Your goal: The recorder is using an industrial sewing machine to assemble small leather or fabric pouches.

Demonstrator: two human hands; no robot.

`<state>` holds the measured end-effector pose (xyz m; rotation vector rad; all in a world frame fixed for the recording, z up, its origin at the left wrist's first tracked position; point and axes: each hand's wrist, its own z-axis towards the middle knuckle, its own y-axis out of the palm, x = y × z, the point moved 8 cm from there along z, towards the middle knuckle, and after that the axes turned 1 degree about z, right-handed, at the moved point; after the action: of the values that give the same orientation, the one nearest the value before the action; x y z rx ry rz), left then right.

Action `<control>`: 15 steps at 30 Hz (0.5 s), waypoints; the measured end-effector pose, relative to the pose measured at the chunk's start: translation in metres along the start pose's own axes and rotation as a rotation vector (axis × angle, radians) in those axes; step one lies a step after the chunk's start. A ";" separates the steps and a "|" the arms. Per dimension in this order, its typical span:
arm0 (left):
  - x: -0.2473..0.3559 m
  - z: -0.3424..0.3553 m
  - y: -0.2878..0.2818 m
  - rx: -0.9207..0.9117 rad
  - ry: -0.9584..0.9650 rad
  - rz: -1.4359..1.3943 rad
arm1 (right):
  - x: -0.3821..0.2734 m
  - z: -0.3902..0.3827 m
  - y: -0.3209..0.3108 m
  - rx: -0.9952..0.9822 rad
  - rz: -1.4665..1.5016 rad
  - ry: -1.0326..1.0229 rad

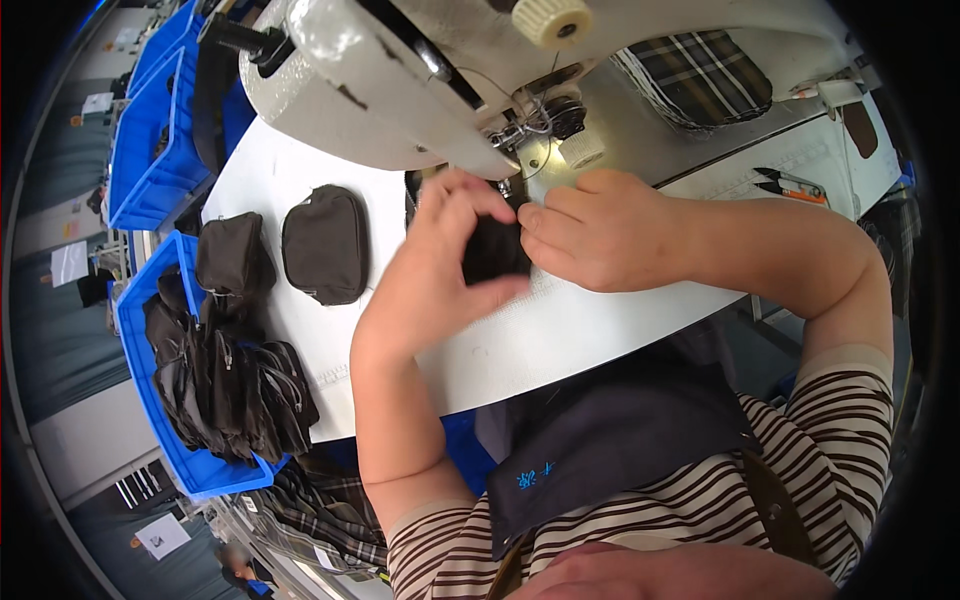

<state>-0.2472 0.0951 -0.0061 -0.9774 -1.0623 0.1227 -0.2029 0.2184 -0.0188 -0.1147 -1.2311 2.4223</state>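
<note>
A black fabric piece (492,252), seemingly a small pouch, lies under the needle area of a white sewing machine (350,95). My left hand (425,260) arches over its left side, thumb spread from the curled fingers, slightly blurred. Those fingertips reach the fabric close to the presser foot, but whether they grip it is hidden. From the right, my right hand (590,235) is closed with its fingertips pinching the fabric's edge. Left of my hands, a black zippered pouch (325,245) rests on the white table (470,360), with another black pouch (232,255) beside it.
A blue bin (165,440) heaped with black pouches (235,385) stands at the table's left edge. More blue bins (150,150) are farther back. Plaid fabric pieces (700,80) lie at the back right, and orange-handled thread snips (795,188) sit on the right.
</note>
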 end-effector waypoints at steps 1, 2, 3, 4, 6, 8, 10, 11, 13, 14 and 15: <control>0.003 -0.005 0.009 -0.104 0.000 0.043 | 0.002 -0.001 -0.001 0.000 -0.007 0.004; 0.006 -0.006 0.009 -0.106 0.008 0.043 | 0.004 -0.002 0.002 -0.035 0.000 0.006; 0.007 -0.006 0.010 -0.118 -0.024 0.128 | 0.005 -0.002 0.004 -0.069 0.012 0.006; 0.009 -0.006 0.010 -0.130 -0.055 0.213 | 0.007 -0.003 0.003 -0.069 0.009 0.008; 0.015 -0.004 0.008 -0.100 -0.046 0.238 | 0.019 -0.004 0.003 -0.121 0.049 0.116; 0.022 -0.005 0.001 0.026 0.133 0.343 | 0.019 -0.004 0.002 -0.133 -0.002 0.098; 0.031 -0.001 -0.003 0.067 0.180 0.403 | 0.018 -0.005 0.005 -0.146 -0.049 0.080; 0.028 -0.001 -0.007 0.096 0.145 0.293 | 0.019 -0.005 0.006 -0.143 -0.030 0.084; 0.027 -0.002 -0.010 0.125 0.108 0.182 | 0.020 -0.003 0.006 -0.141 -0.009 0.087; 0.022 -0.003 -0.009 0.094 -0.026 0.117 | 0.022 -0.002 0.004 -0.128 -0.014 0.097; 0.015 -0.005 -0.008 0.063 -0.160 0.051 | 0.023 -0.001 0.001 -0.115 -0.019 0.107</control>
<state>-0.2383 0.0949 0.0090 -0.9500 -1.1728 0.2786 -0.2240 0.2273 -0.0177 -0.2615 -1.3165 2.2969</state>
